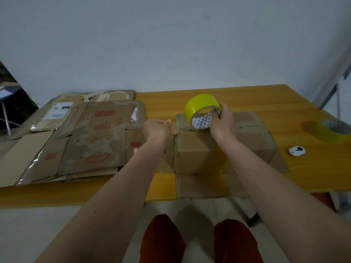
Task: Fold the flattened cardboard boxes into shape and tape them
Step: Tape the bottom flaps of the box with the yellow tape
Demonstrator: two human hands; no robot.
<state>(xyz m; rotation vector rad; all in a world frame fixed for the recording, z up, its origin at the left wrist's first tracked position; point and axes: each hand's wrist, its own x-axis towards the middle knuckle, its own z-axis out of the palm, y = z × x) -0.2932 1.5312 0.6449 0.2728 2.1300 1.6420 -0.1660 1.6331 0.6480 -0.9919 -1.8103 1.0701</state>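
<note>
A folded brown cardboard box [199, 149] stands on the yellow table [266, 99], its flaps closed on top and spread out at the bottom. My right hand [222, 122] grips a yellow tape roll [201, 109] held on edge over the box's top seam. My left hand [157, 128] is at the box's upper left edge, fingers curled, pinching what looks like the tape's free end against the cardboard. A stack of flattened cardboard boxes [85, 137] lies to the left.
A second yellow tape roll [330, 131] lies at the table's right side, with a small white round object [296, 150] in front of it. A wall stands behind the table. Below the table's front edge are the floor and my knees.
</note>
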